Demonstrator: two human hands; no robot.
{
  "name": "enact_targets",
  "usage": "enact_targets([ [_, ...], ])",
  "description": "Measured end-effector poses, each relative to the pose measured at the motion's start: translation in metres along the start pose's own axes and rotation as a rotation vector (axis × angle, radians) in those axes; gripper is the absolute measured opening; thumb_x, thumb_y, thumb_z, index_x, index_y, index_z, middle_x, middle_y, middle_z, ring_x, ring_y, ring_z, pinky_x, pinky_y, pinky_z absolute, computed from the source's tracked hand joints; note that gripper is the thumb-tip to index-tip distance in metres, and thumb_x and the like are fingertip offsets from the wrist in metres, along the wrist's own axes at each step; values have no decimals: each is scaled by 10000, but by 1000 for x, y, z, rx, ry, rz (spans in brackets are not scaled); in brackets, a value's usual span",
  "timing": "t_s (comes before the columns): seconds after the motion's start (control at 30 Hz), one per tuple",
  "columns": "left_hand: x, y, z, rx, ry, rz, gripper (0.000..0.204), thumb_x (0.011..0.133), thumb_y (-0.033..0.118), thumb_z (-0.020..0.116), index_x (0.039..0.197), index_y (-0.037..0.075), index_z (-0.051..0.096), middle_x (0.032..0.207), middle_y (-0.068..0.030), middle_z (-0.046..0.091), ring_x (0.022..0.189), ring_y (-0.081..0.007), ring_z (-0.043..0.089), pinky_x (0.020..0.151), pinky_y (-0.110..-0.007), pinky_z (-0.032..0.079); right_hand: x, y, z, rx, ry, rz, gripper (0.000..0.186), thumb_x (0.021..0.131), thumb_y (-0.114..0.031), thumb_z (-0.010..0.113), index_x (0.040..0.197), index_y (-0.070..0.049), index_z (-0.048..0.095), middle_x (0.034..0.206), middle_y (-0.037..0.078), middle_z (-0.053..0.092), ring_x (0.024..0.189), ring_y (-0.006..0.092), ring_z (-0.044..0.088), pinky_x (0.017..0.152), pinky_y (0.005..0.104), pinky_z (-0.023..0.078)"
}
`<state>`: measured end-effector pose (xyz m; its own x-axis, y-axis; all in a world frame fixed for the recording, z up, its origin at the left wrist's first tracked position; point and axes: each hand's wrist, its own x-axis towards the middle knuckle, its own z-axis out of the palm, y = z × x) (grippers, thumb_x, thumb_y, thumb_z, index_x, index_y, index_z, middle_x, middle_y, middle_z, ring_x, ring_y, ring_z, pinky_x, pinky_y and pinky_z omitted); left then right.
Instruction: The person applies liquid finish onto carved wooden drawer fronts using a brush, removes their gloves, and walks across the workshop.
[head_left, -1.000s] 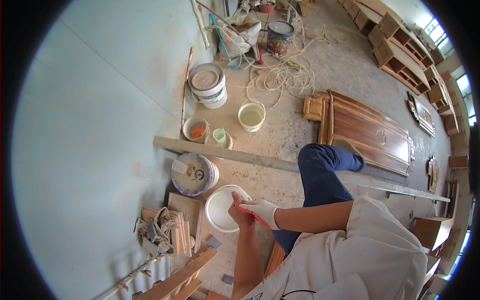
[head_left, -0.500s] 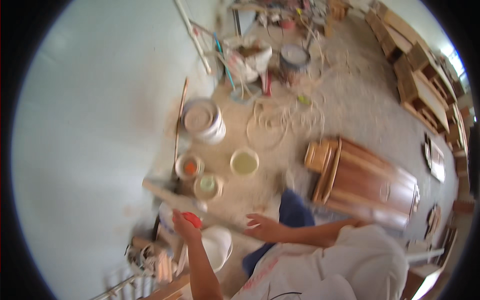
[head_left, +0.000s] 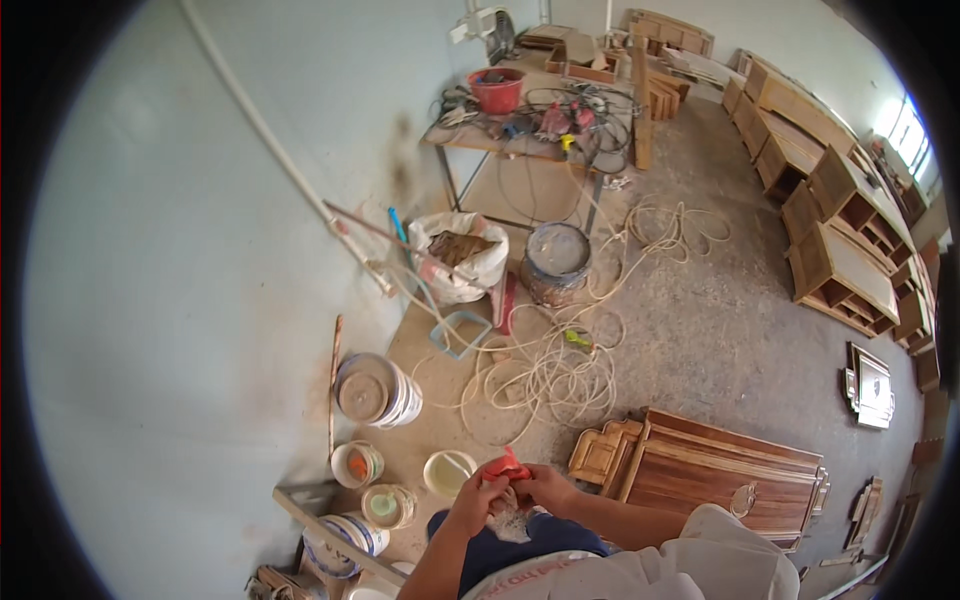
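In front of my body both hands meet around a small crumpled red item (head_left: 507, 464), whose kind I cannot make out. My left hand (head_left: 476, 502) grips it from the left with bent fingers. From the other side my right hand (head_left: 547, 487) closes on it too. A whitish, crinkled piece (head_left: 510, 525) hangs below the fingers; whether it joins the red item is not clear. Just beyond my left hand stands a bucket of pale liquid (head_left: 432, 487), with a light stick-like thing lying across its rim.
Small buckets (head_left: 385, 520) and a tall lidded bucket (head_left: 408, 400) line the wall at left. Coiled hose (head_left: 545, 385) lies ahead on the floor. A polished wooden panel (head_left: 690, 465) is to my right. Farther off are a full sack (head_left: 470, 275) and a cluttered table (head_left: 450, 135).
My hands were apart, the left with the red item and the right open; now they are together on it. The view has shifted, showing more of the far room.
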<state>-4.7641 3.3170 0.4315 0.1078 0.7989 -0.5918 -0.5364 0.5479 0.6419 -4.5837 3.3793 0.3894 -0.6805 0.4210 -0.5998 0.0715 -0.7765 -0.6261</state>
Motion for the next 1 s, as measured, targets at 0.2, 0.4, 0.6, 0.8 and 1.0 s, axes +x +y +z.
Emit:
enact_targets([
  [0.2, 239, 46, -8, -191, -311, 85, 330, 917, 72, 588, 1241, 19, 619, 1163, -150, 679, 1076, -257, 667, 920, -314, 570, -52, -106, -86, 416, 442, -164, 491, 976, -200, 659, 1399, -16, 491, 1142, 176, 684, 823, 265, 702, 711, 355, 599],
  [0.4, 492, 447, 25, 503, 112, 1123, 459, 940, 452, 630, 1210, 81, 625, 986, -131, 672, 894, -249, 654, 783, -408, 555, -142, -75, -278, 10, 1247, -89, 320, 938, -246, 666, 1181, -39, 685, 979, 114, 717, 828, 202, 664, 668, 335, 529],
  [0.6, 642, 455, 187, 249, 113, 547, 541, 936, 539, 661, 1162, 47, 666, 1101, -80, 692, 943, -178, 670, 860, -299, 537, -235, 208, -289, -108, 1784, 614, 463, 949, -367, 546, 1067, 51, 706, 1049, 289, 696, 971, 467, 656, 837, 495, 527],
  [0.8, 583, 78, 275, 988, -354, -178, 264, 939, 330, 655, 1009, 86, 729, 800, -18, 651, 649, -113, 556, 552, -262, 438, -167, 204, -254, 248, 1626, 623, 427, 942, -323, 569, 1108, 51, 691, 1005, 251, 699, 895, 402, 655, 774, 452, 535],
  [1.0, 696, 8, 423, 1509, -739, -281, 354, 921, 341, 680, 1131, 64, 748, 923, -87, 752, 807, -182, 669, 747, -306, 540, -144, 45, -506, 334, 1546, 498, 402, 936, -279, 593, 1149, 51, 677, 960, 214, 703, 818, 336, 654, 711, 410, 543],
])
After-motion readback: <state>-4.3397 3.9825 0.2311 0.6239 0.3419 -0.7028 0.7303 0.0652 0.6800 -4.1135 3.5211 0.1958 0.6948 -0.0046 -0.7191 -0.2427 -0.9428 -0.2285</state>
